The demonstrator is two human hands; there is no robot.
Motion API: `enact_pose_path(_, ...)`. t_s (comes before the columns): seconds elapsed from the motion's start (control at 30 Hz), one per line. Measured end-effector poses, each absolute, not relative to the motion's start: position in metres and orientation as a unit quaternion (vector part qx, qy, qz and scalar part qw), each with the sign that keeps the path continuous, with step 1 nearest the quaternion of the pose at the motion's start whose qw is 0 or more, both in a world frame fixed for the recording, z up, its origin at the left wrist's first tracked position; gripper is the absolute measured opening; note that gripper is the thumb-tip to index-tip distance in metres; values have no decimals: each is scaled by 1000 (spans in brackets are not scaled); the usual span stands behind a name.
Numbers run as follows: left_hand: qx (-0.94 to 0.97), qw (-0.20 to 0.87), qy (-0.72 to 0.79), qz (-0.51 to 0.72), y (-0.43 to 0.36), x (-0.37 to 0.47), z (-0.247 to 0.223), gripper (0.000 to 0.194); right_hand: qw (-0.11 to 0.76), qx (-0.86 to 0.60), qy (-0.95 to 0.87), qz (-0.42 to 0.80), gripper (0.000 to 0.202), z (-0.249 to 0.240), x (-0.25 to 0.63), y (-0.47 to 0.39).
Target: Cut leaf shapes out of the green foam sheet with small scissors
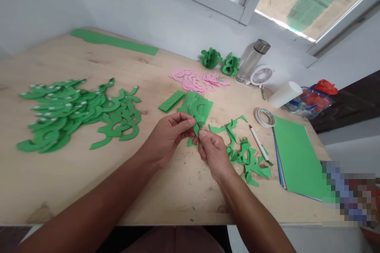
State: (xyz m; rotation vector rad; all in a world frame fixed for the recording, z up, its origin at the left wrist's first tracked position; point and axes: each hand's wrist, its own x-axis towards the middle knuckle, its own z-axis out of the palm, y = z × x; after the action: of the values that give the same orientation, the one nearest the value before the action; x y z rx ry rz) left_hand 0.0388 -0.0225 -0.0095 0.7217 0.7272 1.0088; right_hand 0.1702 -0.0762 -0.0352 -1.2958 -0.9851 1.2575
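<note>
Between my two hands, near the middle of the table, is a small green paper piece (196, 129). My left hand (170, 134) pinches it from the left, thumb on top. From the right, my right hand (214, 149) has its fingertips closed on the same piece. Part of the piece is hidden by my fingers. Just beyond lies a small stack of green paper (204, 106) with drawn or cut curved shapes. A narrow green paper strip (171, 101) rests left of that stack. Green paper scraps (245, 152) are scattered beside my right hand.
Curved green cutouts (71, 106) are heaped at left, some with white patches. Pink cutouts (197, 80) lie behind. Two green paper ornaments (210, 58), a bottle (252, 61) and a small fan (262, 75) stand by the wall. Right are tape (265, 118), a marker (259, 143) and coloured sheets (299, 156).
</note>
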Motion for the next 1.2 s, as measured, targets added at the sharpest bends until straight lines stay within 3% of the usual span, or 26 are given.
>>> enact_pose_path(1.2,308,764,334,458,-25,41,-11,18,517,-541,-418,515,59,-36,170,-77)
